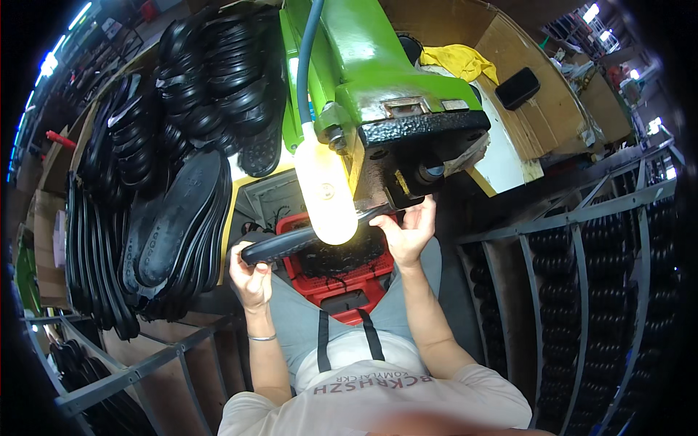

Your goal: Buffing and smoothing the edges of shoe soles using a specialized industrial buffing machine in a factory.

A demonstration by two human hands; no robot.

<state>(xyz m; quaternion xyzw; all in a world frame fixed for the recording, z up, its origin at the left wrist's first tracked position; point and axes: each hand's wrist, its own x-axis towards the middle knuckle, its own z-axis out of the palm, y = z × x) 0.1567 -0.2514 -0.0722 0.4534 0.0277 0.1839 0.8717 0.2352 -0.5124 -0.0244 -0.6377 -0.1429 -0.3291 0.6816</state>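
A black rubber shoe sole is stretched edge-on between my two hands, under the head of a green machine. My left hand grips its left end, thumb and fingers closed around the tip. At the other end, my right hand pinches the sole close below the machine's dark working head. A bright lamp hangs in front of the sole and hides part of its middle. Beneath the sole, between my knees, is a red container with dark scraps in it.
Stacks of black soles fill the left side of the table. Metal racks loaded with soles stand at right, with another rack at lower left. Behind the machine are a cardboard box, a yellow cloth and a black phone-like object.
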